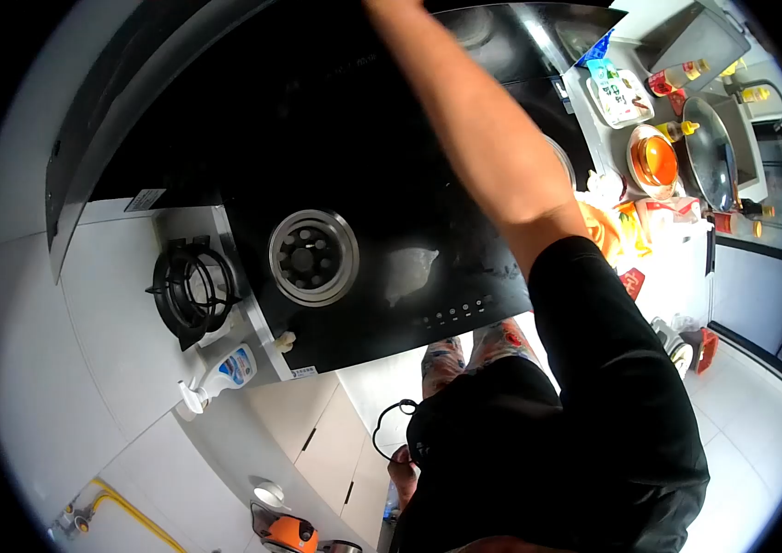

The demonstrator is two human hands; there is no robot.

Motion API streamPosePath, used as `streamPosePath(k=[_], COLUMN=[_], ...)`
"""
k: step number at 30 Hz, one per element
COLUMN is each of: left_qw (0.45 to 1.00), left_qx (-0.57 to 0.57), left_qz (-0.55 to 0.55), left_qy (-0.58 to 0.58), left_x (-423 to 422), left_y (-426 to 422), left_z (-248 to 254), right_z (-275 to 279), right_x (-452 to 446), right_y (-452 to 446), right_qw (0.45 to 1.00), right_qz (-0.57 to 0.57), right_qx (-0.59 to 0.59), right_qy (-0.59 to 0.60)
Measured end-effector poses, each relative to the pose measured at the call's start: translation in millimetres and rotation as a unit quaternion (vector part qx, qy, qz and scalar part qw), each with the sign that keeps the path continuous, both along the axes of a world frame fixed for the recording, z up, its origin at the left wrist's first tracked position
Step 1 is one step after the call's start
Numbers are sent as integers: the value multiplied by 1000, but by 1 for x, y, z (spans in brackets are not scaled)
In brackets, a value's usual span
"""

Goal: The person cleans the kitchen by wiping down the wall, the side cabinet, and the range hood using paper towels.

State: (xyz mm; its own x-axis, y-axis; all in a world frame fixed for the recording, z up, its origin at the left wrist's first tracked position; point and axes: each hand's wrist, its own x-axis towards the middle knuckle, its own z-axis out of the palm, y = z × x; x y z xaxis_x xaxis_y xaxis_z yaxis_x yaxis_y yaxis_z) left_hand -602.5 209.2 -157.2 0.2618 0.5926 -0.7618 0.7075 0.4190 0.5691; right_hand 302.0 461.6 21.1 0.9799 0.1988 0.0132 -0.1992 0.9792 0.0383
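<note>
My right arm (492, 152) reaches up across a black glass gas hob (391, 203). The hand at its end is beyond the top edge of the view. Low in the middle, part of my left hand (402, 472) shows beside my dark clothing, its fingers unclear. A loop of black cord (382, 433) lies against that hand; whether it is gripped I cannot make out. On the hob a burner (305, 258) sits bare inside its metal ring. A whitish wet smear (411, 275) is on the glass to its right.
Left of the hob stand a black pan support (190, 293) and a spray bottle (229, 369). A pale crumpled bit (285, 342) lies at the hob's edge. The right counter holds an orange bowl (656, 160), a glass lid (709, 152), bottles and packets.
</note>
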Motion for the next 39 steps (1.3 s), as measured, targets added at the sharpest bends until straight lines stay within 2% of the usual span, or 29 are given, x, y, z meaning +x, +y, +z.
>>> streamPosePath(k=[1, 2, 3, 4, 5, 8, 9, 11, 12, 13, 14, 15, 16, 17, 18, 19, 20, 21, 23, 25, 27, 30, 31, 33, 35, 36, 37, 38, 39], left_qw=[999, 986, 986, 999, 994, 979, 988, 985, 987, 988, 989, 990, 989, 988, 987, 986, 986, 985, 983, 981, 980, 966, 960, 961, 964, 964, 965, 964, 959], left_qx=[2, 68, 65, 8, -49, -49, -2, 21, 23, 23, 22, 30, 27, 24, 27, 28, 29, 32, 34, 46, 33, 5, -2, -1, 2, -2, -8, -2, 16], left_qz=[-34, -151, -154, -30, 97, 195, 147, 164, 158, 153, 149, 132, 139, 145, 145, 145, 147, 150, 158, 165, 181, 243, 261, 257, 248, 248, 249, 253, 248], left_qy=[10, 7, 3, -15, -30, -21, 37, 37, 27, 16, -9, -43, -46, -51, -57, -75, -77, -80, -90, -88, -78, -91, -103, -101, -99, -92, -84, -82, -133], left_x=[-1, -26, -26, -24, -22, 2, 14, 48, 67, 86, 97, 108, 126, 147, 167, 180, 189, 198, 202, 201, 198, 177, 168, 161, 155, 151, 147, 136, 132], left_y=[5, 11, 19, 26, 32, 61, 66, 73, 76, 77, 76, 73, 70, 68, 65, 60, 54, 49, 32, 14, -3, -28, -35, -41, -43, -43, -43, -45, -45], left_z=[0, -21, -27, -33, -36, -40, -37, -31, -29, -27, -36, -44, -47, -51, -52, -59, -69, -79, -101, -119, -123, -140, -143, -132, -125, -123, -123, -135, -136], right_z=[-6, -17, -20, 8, 39, 32, 28, 25, 20, 17, 13, 12, 21, 16, 17, 20, 23, 19, 29, 30, 32, 27, 29, 19, 16, 21, 8, 13, 17], right_x=[-14, -25, -50, -93, -141, -141, -141, -136, -115, -96, -68, -47, -33, -14, 6, 26, 49, 66, 73, 76, 67, 41, 28, 16, -8, -19, -15, -33, -43], right_y=[40, 81, 144, 121, 96, 98, 97, 91, 68, 52, 32, -5, -43, -69, -110, -145, -177, -199, -231, -239, -227, -176, -156, -121, -85, -67, -37, -30, -15], right_qw=[999, 991, 988, 903, 739, 698, 678, 634, 500, 481, 377, 337, 287, 327, 232, 256, 177, 303, 257, 325, 295, 367, 367, 319, 350, 313, 203, 221, 217], right_qz=[-12, 70, -84, -115, -144, -163, -172, -192, -294, -309, -300, -377, -330, -355, -353, -339, -335, -367, -363, -345, -353, -339, -336, -384, -370, -369, -388, -399, -355], right_qx=[14, 75, -123, -404, -649, -674, -685, -702, -713, -727, -789, -758, -809, -804, -827, -839, -862, -823, -868, -867, -869, -827, -822, -791, -755, -743, -770, -736, -785], right_qy=[-44, -85, -42, -88, -110, -178, -205, -262, -394, -380, -381, -412, -393, -348, -370, -340, -337, -310, -221, -157, -185, -258, -278, -355, -413, -462, -464, -500, -460])
